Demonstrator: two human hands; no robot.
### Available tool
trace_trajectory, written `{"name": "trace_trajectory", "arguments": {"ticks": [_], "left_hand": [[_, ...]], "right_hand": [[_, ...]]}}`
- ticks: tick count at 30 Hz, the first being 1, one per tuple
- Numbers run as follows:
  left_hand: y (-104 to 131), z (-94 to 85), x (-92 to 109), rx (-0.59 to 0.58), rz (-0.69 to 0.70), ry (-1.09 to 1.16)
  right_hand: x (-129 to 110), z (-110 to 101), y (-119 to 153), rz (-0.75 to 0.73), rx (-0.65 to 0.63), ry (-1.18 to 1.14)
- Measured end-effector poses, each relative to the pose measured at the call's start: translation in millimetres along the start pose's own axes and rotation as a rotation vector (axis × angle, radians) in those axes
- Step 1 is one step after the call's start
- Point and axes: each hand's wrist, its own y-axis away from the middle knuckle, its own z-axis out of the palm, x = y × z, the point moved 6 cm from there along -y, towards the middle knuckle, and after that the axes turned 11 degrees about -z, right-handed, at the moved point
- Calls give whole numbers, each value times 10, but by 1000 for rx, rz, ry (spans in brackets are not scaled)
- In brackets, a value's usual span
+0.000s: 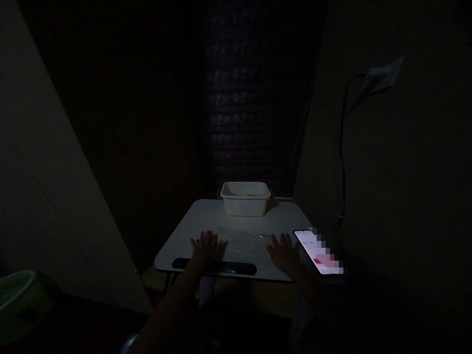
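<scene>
My left hand (pixel 208 247) lies palm down on the small white table (pixel 184 236), fingers spread. On the table's right half my right hand (pixel 283 251) rests the same way, fingers apart. Between them is a thin, clear plastic sheet or bag (pixel 245 241), flat and faintly shiny; its exact outline is hard to make out in the dim light. Both hands seem to touch its sides. Just right of my right hand lies a phone (pixel 311 248) with its screen lit, partly blurred out.
A white plastic basin (pixel 245 206) stands at the table's far edge; its contents are unclear. A dark slot (pixel 232 267) runs along the near edge. A cable (pixel 343 147) hangs from a wall socket (pixel 385 76) at right. A green basket (pixel 25 300) is at lower left.
</scene>
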Motion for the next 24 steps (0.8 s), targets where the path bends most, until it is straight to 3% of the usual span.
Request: {"name": "trace_trajectory", "arguments": {"ticks": [9, 18, 24], "left_hand": [[27, 17, -162, 113, 3, -32], [-24, 30, -272, 39, -41, 25], [-38, 59, -433, 57, -96, 44]], "right_hand": [[17, 61, -34, 7, -75, -1], [22, 45, -21, 9, -18, -9], [24, 6, -11, 45, 2, 10]]}}
